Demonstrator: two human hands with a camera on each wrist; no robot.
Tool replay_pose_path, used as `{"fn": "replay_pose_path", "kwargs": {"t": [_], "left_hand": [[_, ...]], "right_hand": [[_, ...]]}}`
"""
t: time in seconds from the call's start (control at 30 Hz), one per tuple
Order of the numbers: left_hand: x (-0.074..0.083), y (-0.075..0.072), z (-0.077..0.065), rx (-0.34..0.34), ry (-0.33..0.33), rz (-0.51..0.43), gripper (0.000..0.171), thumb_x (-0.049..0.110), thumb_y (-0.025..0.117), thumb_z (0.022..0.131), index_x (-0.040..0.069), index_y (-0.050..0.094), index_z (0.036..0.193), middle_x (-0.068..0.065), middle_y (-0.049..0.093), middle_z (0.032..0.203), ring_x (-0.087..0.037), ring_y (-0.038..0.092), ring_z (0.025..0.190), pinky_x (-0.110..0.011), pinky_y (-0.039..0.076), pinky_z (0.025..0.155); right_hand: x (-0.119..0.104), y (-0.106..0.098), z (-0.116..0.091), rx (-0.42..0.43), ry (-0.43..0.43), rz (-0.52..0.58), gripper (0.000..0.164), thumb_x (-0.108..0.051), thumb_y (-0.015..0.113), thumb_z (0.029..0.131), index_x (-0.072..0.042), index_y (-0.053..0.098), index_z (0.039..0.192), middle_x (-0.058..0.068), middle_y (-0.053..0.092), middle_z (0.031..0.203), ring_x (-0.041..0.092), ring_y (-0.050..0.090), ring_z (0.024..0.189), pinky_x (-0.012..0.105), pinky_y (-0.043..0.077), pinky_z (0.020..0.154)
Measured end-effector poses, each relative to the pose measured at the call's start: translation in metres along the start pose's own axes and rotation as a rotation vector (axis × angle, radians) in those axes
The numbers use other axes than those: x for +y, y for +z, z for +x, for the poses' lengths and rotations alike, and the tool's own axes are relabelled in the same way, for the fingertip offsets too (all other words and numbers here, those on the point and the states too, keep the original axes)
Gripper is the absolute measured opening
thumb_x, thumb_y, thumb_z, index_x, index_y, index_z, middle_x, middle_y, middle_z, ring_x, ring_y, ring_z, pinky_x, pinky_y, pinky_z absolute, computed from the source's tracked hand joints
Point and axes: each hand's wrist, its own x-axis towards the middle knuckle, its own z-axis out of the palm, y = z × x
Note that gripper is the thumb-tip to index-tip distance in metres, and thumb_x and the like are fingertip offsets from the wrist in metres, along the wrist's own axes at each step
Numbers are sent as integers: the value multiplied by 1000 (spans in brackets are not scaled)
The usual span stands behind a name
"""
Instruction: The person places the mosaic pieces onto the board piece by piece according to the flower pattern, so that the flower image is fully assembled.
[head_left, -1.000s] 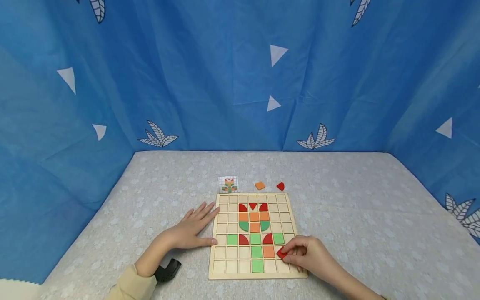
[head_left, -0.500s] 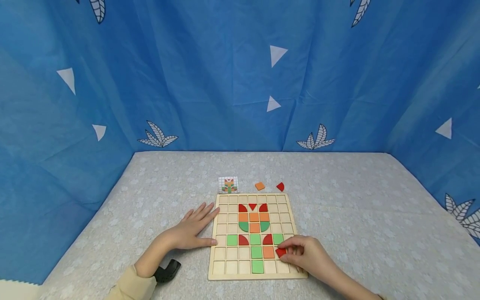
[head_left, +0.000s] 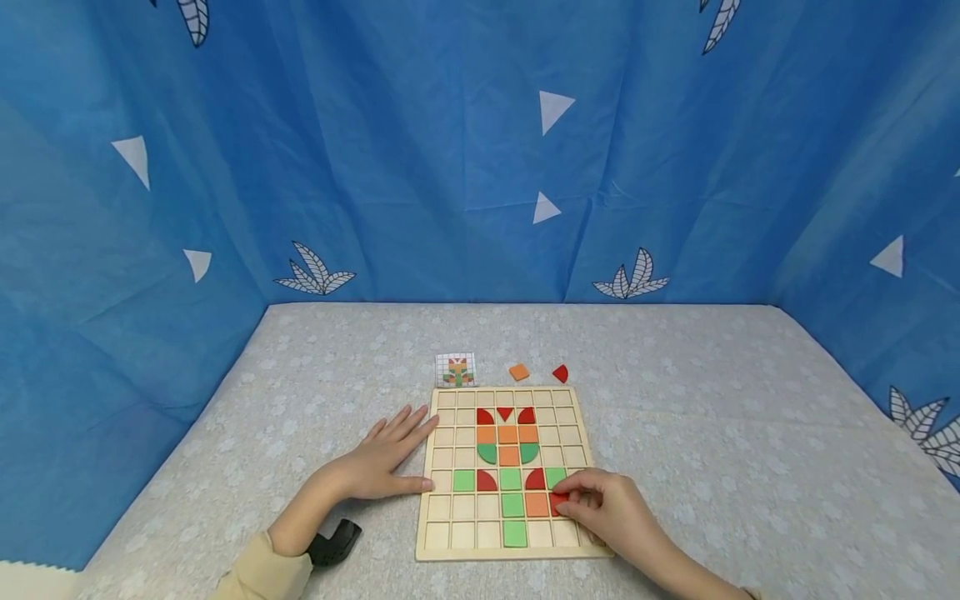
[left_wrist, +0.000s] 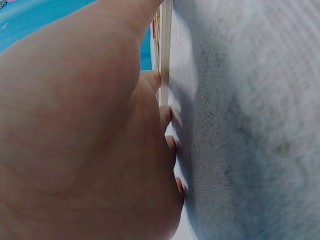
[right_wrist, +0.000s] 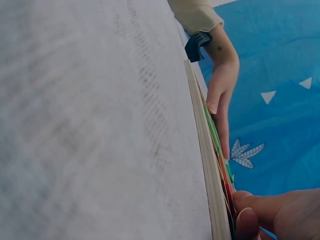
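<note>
A wooden grid board (head_left: 453, 553) lies on the table, with red, orange and green tiles set in several of its cells. My right hand (head_left: 626, 517) is over its lower right part, thumb and index finger on a red quarter-circle tile (head_left: 557, 503), partly hidden by the fingertips. The tile sits at the cell right of an orange square tile (head_left: 537, 504), below a light green square (head_left: 555, 477). My left hand (head_left: 382, 460) lies with spread fingers at the board's left edge, thumb and fingertips touching the frame. In the right wrist view, the right thumb and fingers (right_wrist: 255, 205) meet the board's edge.
Behind the board lie a small printed pattern card (head_left: 455, 371), a loose orange square tile (head_left: 519, 372) and a loose red quarter-circle tile (head_left: 561, 373). A black band (head_left: 334, 543) is at the left wrist. Blue curtain (head_left: 480, 167) encloses the table (head_left: 697, 392) at the back and sides.
My right hand has turned the red quarter-circle tile and shifted it slightly left, into line with the cell beside the orange square. The left hand has stayed in place.
</note>
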Motion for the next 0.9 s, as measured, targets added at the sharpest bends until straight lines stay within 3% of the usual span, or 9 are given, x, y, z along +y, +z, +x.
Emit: {"fn": "replay_pose_path", "kwargs": {"t": [0.37, 0.6, 0.9], "left_hand": [[-2, 4, 1, 1, 0, 15, 88, 59, 56, 86, 11, 20, 151, -15, 10, 154, -36, 2, 139, -60, 3, 104], [-3, 5, 1, -3, -7, 16, 88, 59, 55, 86, 12, 20, 151, -14, 9, 154, -35, 1, 139, -60, 3, 104], [-2, 2, 1, -2, -1, 18, 88, 59, 54, 86, 11, 20, 151, -15, 9, 154, -36, 2, 139, -61, 3, 104]], "right_hand": [[-7, -20, 6, -126, 34, 152, 13, -14, 67, 88, -6, 70, 98, 0, 65, 77, 10, 51, 47, 26, 44, 40], [-3, -45, 33, -35, 22, 74, 17, -10, 64, 90, 0, 68, 103, 8, 63, 81, 19, 57, 54, 28, 45, 45], [15, -62, 66, 63, 73, 135, 22, -9, 63, 91, 5, 66, 107, 13, 64, 90, 25, 59, 67, 35, 50, 62]]}}
